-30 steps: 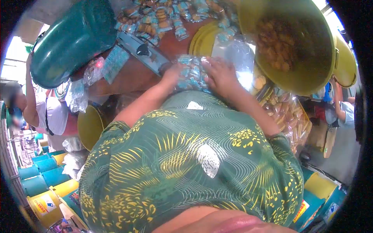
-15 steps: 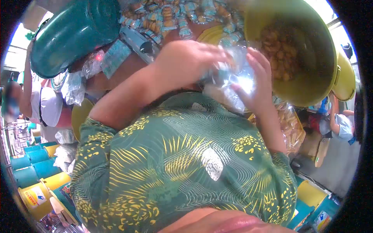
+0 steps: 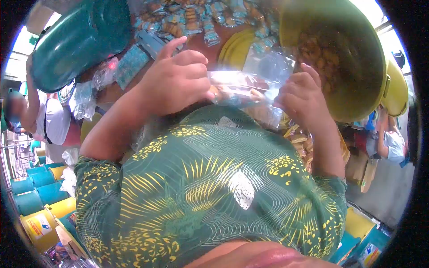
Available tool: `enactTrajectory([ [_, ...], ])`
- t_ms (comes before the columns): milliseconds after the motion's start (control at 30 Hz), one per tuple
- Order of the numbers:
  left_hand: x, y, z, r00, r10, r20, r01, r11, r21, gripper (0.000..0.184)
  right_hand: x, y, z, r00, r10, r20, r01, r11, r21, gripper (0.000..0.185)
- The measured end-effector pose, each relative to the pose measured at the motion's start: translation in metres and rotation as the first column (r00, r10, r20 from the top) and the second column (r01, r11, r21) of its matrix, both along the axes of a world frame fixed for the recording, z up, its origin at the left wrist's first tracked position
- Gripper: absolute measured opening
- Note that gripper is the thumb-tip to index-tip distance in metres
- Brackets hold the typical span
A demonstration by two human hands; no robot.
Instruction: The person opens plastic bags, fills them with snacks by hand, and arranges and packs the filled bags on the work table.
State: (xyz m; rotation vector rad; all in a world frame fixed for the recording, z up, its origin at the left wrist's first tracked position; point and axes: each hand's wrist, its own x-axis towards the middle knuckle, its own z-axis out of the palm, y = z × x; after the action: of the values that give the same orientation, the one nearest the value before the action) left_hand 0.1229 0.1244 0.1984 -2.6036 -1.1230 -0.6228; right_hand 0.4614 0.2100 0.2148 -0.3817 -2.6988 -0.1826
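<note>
A clear plastic bag (image 3: 246,87) is stretched between my two hands, close in front of my chest. My left hand (image 3: 181,78) grips its left end with curled fingers, the index finger raised. At the other end my right hand (image 3: 301,94) pinches the plastic. Other clear bags (image 3: 270,64) lie just behind it. Many small wrapped cookie packets (image 3: 192,20) are spread over the brown table (image 3: 201,44) farther back, beside a yellow lid (image 3: 234,47).
A large green tub (image 3: 82,44) tilts at the left, and a yellow bucket (image 3: 362,85) holding cookies lies at the right. A grey sealer-like device (image 3: 152,42) is behind my left hand. People (image 3: 56,118) stand at both sides.
The stack of wrapped packets between my hands has gone from view. My hands have risen and now pull a clear bag apart sideways; my left hand has moved back left since half a second ago.
</note>
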Motion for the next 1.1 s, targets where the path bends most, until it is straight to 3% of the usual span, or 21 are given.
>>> enactTrajectory([
  [133, 0.006, -0.001, -0.010, 0.997, 0.012, 0.075, -0.010, 1.000, -0.023, 0.022, -0.008, -0.009, 0.008, 0.994, 0.086, 0.071, -0.084, 0.996, -0.035, 0.020],
  [200, 0.006, 0.004, -0.019, 0.996, -0.005, 0.088, 0.008, 0.999, -0.040, 0.023, -0.014, -0.009, 0.001, 0.993, 0.029, 0.118, -0.027, 0.999, -0.018, 0.021],
  [333, 0.006, 0.006, -0.015, 0.998, 0.056, -0.012, -0.056, 0.998, -0.019, 0.020, -0.009, 0.005, -0.005, 0.977, -0.005, 0.215, 0.016, 0.999, -0.052, 0.021],
  [433, 0.006, 0.004, -0.010, 0.998, 0.051, -0.025, -0.051, 0.998, -0.034, 0.017, -0.013, 0.004, 0.005, 0.992, 0.015, 0.126, -0.017, 1.000, 0.015, 0.022],
  [600, 0.010, 0.008, -0.022, 0.998, -0.027, -0.051, 0.024, 0.999, -0.046, 0.012, -0.012, 0.004, -0.002, 0.982, 0.017, 0.187, -0.022, 0.999, 0.023, 0.017],
  [700, 0.016, 0.010, -0.031, 0.991, 0.048, -0.128, -0.062, 0.992, -0.109, 0.010, -0.016, 0.003, -0.006, 0.980, -0.020, 0.198, 0.025, 0.999, -0.024, 0.014],
  [800, 0.017, 0.014, -0.023, 0.971, 0.133, -0.198, -0.141, 0.990, -0.028, 0.011, -0.015, 0.002, 0.002, 0.981, -0.061, 0.184, 0.064, 0.998, -0.013, 0.013],
  [933, 0.012, 0.009, 0.004, 0.979, 0.180, -0.096, -0.179, 0.984, 0.017, 0.014, -0.009, 0.003, 0.005, 0.983, -0.154, 0.097, 0.158, 0.987, -0.039, 0.017],
  [1033, 0.016, 0.008, 0.002, 0.974, 0.224, 0.023, -0.223, 0.974, -0.035, 0.014, -0.015, -0.003, -0.002, 0.955, -0.297, -0.020, 0.285, 0.931, -0.227, 0.017],
  [1100, 0.019, 0.010, -0.006, 0.957, 0.277, 0.080, -0.270, 0.959, -0.089, 0.012, -0.020, -0.003, -0.006, 0.940, -0.341, -0.003, 0.326, 0.903, -0.278, 0.017],
])
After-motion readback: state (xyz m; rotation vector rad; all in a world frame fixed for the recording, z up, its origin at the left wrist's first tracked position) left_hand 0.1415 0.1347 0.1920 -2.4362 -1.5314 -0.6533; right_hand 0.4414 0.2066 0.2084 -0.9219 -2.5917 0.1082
